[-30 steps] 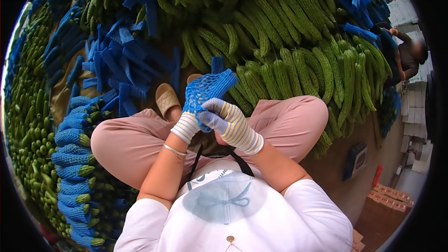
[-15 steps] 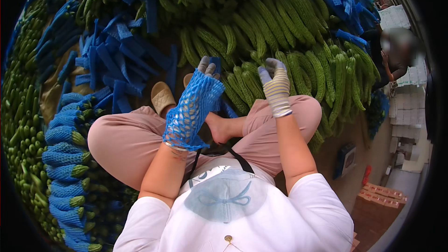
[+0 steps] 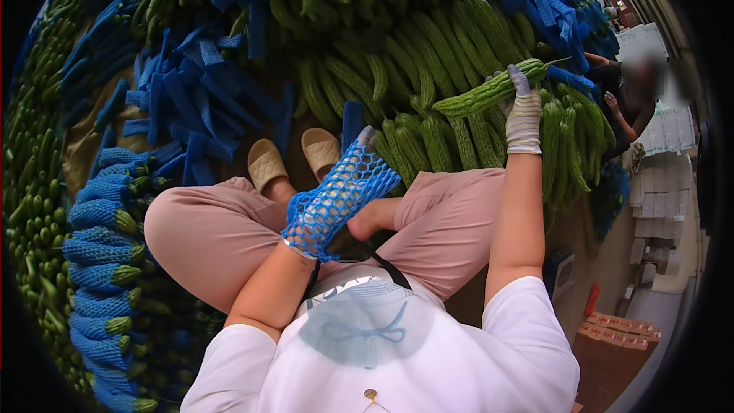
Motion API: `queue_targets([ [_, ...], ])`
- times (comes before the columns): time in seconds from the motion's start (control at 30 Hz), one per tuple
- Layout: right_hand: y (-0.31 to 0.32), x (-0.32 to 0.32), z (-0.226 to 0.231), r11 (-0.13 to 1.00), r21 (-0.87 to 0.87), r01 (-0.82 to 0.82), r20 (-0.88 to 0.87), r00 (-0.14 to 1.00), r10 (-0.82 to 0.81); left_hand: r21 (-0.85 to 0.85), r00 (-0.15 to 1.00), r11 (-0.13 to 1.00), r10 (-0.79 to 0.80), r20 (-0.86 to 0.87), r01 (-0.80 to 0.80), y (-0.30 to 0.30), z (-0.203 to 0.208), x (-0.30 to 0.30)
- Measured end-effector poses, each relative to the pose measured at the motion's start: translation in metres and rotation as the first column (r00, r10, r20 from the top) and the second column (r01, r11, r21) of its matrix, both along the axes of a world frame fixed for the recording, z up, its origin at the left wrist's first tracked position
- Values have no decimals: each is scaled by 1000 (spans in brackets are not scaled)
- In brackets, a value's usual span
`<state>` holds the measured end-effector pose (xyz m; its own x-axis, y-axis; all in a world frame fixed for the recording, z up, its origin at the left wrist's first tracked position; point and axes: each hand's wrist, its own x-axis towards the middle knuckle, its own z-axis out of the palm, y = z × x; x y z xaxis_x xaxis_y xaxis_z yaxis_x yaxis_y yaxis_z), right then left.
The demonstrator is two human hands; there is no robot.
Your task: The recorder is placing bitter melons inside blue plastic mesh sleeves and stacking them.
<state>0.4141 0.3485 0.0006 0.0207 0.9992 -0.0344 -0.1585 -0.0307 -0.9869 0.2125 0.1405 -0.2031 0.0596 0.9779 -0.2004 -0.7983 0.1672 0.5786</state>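
A blue foam net sleeve [image 3: 355, 172] is pulled over my gloved left hand [image 3: 327, 197], covering it from the wrist nearly to the fingertips. Through the mesh the fingers look stretched out, and a grey fingertip pokes past its far edge. My right hand [image 3: 524, 118], in a striped glove, grips a long green bitter melon [image 3: 478, 99] near its stem end. The melon is held almost level, its other end pointing left, above a row of bitter melons [image 3: 436, 141] beyond my right knee.
Loose flat blue net sleeves [image 3: 180, 92] lie heaped at the left. Netted bitter melons [image 3: 99, 275] form a column down the left side. Beige slippers [image 3: 267, 164] are by my crossed legs. Another person [image 3: 638, 99] works at the far right, near white stacks [image 3: 657, 176].
My right hand has moved right and now grips a bitter melon lifted off the pile. My left hand, still inside the net sleeve, has tilted right and come lower.
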Motion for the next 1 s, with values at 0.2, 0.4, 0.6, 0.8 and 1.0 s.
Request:
queue_targets([
  [0.2, -49, -41, 3, 933, -198, -301, -413, 889, 199, 155, 1000, 988, 19, -12, -17, 8, 71, 6],
  [0.4, -78, -62, -62, 759, -523, -387, -505, 859, 91, 151, 991, 980, -135, 13, 132, -13, 83, 3],
  [0.6, -154, -76, -93, 644, -352, -680, -702, 646, 298, 87, 920, 994, 100, -379, -72, -15, 73, 6],
  [0.8, -179, -73, -94, 849, -243, -470, -14, 876, 481, -62, 929, 954, 301, 213, -295, -13, 77, 19],
  [1.0, -96, -74, -146, 965, -134, -226, 210, 945, 251, -41, 946, 973, 229, 228, -225, -48, 74, 22],
])
